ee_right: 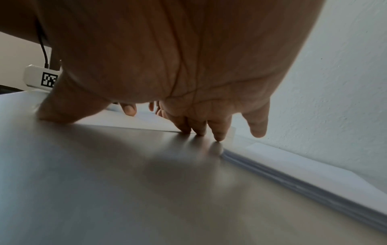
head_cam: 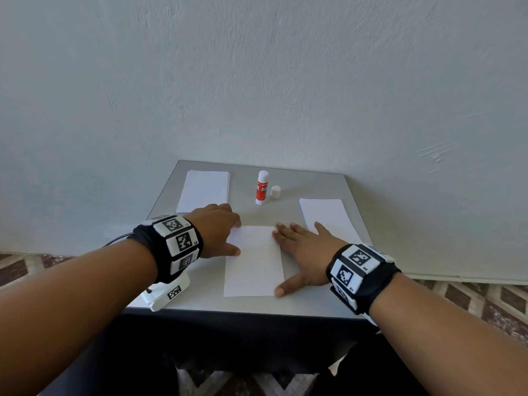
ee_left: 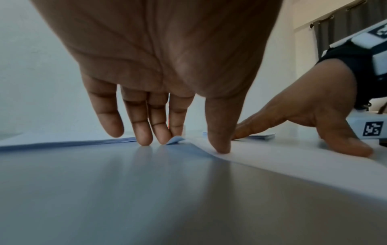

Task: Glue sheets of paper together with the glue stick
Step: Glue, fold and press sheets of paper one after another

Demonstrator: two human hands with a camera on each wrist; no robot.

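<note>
Between both hands' fingers (head_cam: 281,234) lies paper (head_cam: 253,261).

Left hand (ee_left: 159,66) thumb on sheet (ee_left: 293,162)

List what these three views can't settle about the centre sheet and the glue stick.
- Centre sheet: glued or single layer unclear, head view; no glue visible.
- Glue stick label: too small, head view.
- Glue stick: hidden behind left hand in the left wrist view, behind right hand in the right wrist view.

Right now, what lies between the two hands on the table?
A white sheet of paper lies flat between the left hand and the right hand; fingertips of both touch its edges, clearest in the head view.
</note>
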